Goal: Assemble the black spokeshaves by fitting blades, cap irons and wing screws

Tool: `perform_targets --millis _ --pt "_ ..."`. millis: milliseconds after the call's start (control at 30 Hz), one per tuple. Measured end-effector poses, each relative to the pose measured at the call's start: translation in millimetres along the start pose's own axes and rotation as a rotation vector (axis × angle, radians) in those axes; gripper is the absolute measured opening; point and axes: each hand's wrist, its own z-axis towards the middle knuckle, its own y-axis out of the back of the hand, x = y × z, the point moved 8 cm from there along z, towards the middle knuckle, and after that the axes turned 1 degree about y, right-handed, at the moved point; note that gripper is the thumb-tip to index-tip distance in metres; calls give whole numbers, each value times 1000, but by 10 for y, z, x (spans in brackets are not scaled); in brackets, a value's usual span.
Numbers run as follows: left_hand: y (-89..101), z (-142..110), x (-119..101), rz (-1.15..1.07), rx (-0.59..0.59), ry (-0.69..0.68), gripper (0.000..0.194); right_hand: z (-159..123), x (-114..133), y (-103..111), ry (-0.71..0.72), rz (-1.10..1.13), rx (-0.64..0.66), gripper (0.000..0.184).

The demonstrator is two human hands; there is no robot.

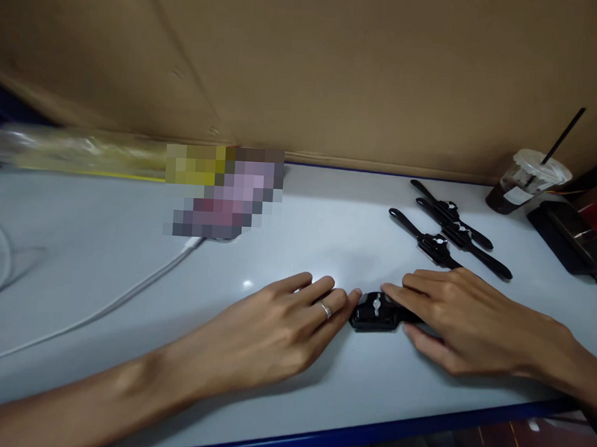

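Note:
A black spokeshave [375, 315] with a silver screw at its centre lies low over the white table, between my two hands. My left hand [293, 326], a ring on one finger, closes over its left end, and the handle there is hidden under the fingers. From the other side my right hand [461, 319] grips the right handle, thumb below and fingers on top. Just beyond my right hand rest three more black spokeshaves: a near one [433, 244] partly covered by that hand, a middle one [461, 233] and a far one [448, 209].
A lidded plastic cup [515, 188] with a black straw stands back right, beside a black box-like object [572, 238]. At left, a white cable [124, 301] runs to a pixelated, phone-shaped object [229, 203]. Clear plastic wrapping [92, 152] lies along the brown back panel [336, 72].

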Motion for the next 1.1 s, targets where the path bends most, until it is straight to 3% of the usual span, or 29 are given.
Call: perform_targets --millis 267,400,833,933,1100 --pt "10 3 4 -11 10 -8 30 -3 2 14 -11 -74 -26 18" --pt "8 -11 23 -69 0 21 30 -24 76 2 51 -197 -56 9" --pt "-6 -19 28 -77 7 22 31 -25 110 0 81 -227 -64 10" --pt "-10 -34 40 -112 -2 41 32 -38 87 48 64 -181 -85 14" --pt "-9 -28 32 -81 2 32 30 -33 94 100 97 -168 -142 51"
